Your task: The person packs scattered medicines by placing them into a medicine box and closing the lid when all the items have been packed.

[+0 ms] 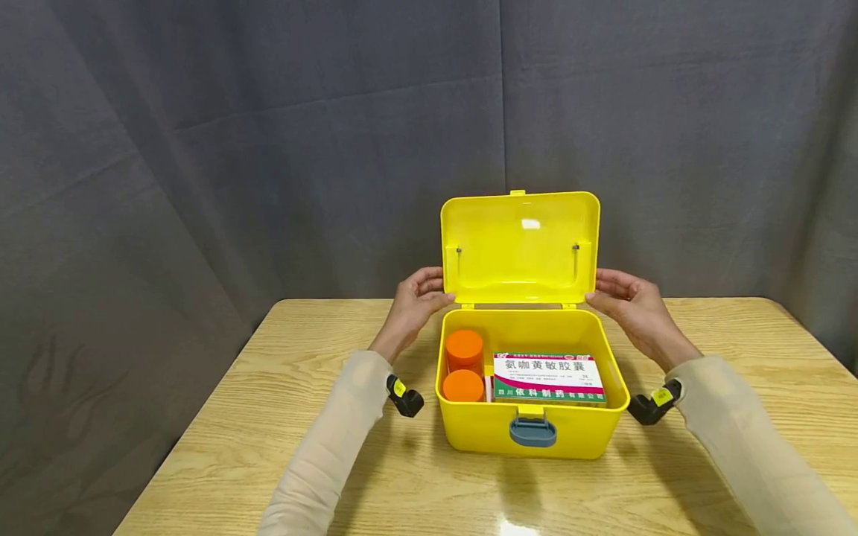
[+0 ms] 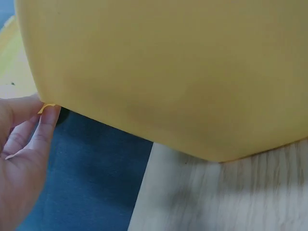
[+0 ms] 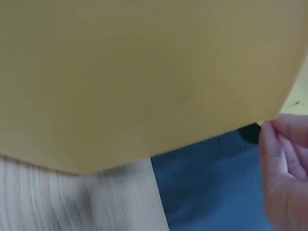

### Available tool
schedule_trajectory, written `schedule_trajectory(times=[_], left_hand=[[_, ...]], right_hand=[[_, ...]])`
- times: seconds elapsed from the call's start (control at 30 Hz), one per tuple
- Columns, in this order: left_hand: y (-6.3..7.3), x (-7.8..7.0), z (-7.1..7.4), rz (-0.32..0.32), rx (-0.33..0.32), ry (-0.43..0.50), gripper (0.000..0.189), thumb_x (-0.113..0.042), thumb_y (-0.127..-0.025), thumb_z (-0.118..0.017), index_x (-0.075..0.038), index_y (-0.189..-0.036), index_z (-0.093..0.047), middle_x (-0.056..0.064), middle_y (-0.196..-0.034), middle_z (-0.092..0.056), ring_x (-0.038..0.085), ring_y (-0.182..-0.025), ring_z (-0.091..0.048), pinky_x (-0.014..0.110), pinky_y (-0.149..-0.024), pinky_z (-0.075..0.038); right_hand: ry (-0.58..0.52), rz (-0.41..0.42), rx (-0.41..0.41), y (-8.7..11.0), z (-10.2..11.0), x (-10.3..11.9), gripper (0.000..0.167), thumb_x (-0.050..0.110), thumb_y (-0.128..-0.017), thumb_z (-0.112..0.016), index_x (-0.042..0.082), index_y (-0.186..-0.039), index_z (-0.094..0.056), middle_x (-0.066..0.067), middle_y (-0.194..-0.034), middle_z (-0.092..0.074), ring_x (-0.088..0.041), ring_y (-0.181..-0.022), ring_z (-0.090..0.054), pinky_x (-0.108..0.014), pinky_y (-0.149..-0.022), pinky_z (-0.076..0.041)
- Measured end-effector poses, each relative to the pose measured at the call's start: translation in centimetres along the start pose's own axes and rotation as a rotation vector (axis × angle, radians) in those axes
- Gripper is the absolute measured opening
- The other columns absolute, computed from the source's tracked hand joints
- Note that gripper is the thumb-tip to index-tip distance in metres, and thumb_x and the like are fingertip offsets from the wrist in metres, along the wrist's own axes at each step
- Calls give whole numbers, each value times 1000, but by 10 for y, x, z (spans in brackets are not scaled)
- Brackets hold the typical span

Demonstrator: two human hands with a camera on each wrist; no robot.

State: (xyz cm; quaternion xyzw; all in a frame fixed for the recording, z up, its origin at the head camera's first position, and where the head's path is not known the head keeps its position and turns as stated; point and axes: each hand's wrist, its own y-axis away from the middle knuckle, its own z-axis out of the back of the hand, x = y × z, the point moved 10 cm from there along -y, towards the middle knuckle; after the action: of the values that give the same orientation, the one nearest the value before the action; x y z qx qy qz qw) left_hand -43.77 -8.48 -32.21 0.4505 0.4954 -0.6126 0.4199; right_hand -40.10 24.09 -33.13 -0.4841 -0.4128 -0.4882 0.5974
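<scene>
A yellow plastic box (image 1: pixel 529 441) stands on the table with its lid (image 1: pixel 520 246) raised upright at the back. My left hand (image 1: pixel 417 309) grips the lid's lower left corner, thumb in front and fingers behind the edge. At the lower right corner, my right hand (image 1: pixel 633 309) holds the lid in the same way. Inside the box lie two orange-capped jars (image 1: pixel 464 348) on the left and a white, green and magenta medicine carton (image 1: pixel 550 378) on the right. Each wrist view shows a box side wall (image 2: pixel 163 72) filling the picture, with that hand's fingertips at its far corner.
The wooden table (image 1: pixel 302 372) extends to both sides of the box. Behind its back edge hangs a dark grey curtain (image 1: pixel 335 149). A blue-grey latch (image 1: pixel 532 432) sits on the box front. Black wrist cameras (image 1: pixel 405 398) hang close beside the box.
</scene>
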Motion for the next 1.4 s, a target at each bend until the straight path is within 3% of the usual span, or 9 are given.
schedule_trajectory(times=[0.17, 0.33, 0.57, 0.7, 0.87, 1.03, 1.17, 1.3, 1.4], left_hand=[[2, -12, 4, -71, -3, -65, 38, 4, -82, -73, 1, -119, -64, 15, -108, -69, 26, -98, -67, 31, -87, -53], [6, -19, 9, -110, -25, -145, 35, -4, -82, -76, -1, -116, -69, 12, -105, -71, 23, -96, -68, 31, -86, -54], [16, -32, 16, -225, -179, -304, 26, -17, -81, -79, -5, -103, -76, 4, -92, -74, 15, -83, -70, 28, -77, -56], [22, -37, 18, -248, -229, -328, 22, -18, -80, -80, -5, -97, -78, 4, -86, -74, 14, -76, -69, 28, -71, -57], [26, -39, 19, -226, -219, -229, 29, -29, -84, -76, -3, -95, -78, 6, -83, -73, 17, -71, -71, 26, -68, -57], [30, -40, 15, -173, -139, -70, 53, -46, -93, -62, 5, -104, -73, 14, -96, -72, 27, -86, -71, 30, -74, -57], [35, -39, 8, -76, -74, -11, 67, -54, -97, -50, 8, -117, -66, 19, -113, -67, 28, -102, -66, 36, -82, -55], [39, -42, 2, -14, -17, -32, 73, -57, -97, -44, 7, -128, -59, 20, -124, -61, 29, -113, -61, 39, -91, -51], [42, -45, -1, 7, 22, -68, 77, -60, -97, -39, 7, -133, -54, 20, -130, -57, 30, -118, -57, 41, -96, -47]], right_hand=[[67, 62, -46, 5, 8, 8, 58, 27, -89, -72, -1, -136, -52, 12, -107, -66, -4, -97, -62, -15, -82, -49], [136, 82, -73, 8, 10, 10, 56, 29, -89, -72, -3, -132, -57, 10, -104, -68, -4, -95, -63, -14, -81, -49], [147, 102, -120, 12, 11, 14, 53, 27, -88, -73, -6, -127, -60, 9, -100, -71, -2, -90, -65, -14, -78, -50], [198, 135, -152, 17, 10, 20, 47, 25, -88, -73, -7, -122, -63, 2, -99, -72, -2, -82, -67, -17, -73, -53], [275, 210, -205, 24, 6, 32, 38, 19, -90, -72, -8, -116, -67, -18, -102, -70, -6, -74, -69, -21, -67, -55], [305, 245, -220, 30, 3, 39, 34, 15, -93, -66, -8, -118, -66, -24, -106, -67, -4, -77, -68, -21, -68, -54], [268, 227, -134, 34, -4, 39, 38, 18, -101, -52, -9, -128, -58, -25, -117, -63, -5, -88, -67, -21, -74, -53], [230, 188, -23, 38, -13, 43, 51, 30, -105, -41, -10, -136, -48, -27, -127, -56, -22, -108, -63, -22, -82, -51], [243, 155, 59, 40, -18, 46, 66, 44, -105, -31, -9, -142, -40, -26, -136, -49, -35, -121, -52, -25, -89, -48]])
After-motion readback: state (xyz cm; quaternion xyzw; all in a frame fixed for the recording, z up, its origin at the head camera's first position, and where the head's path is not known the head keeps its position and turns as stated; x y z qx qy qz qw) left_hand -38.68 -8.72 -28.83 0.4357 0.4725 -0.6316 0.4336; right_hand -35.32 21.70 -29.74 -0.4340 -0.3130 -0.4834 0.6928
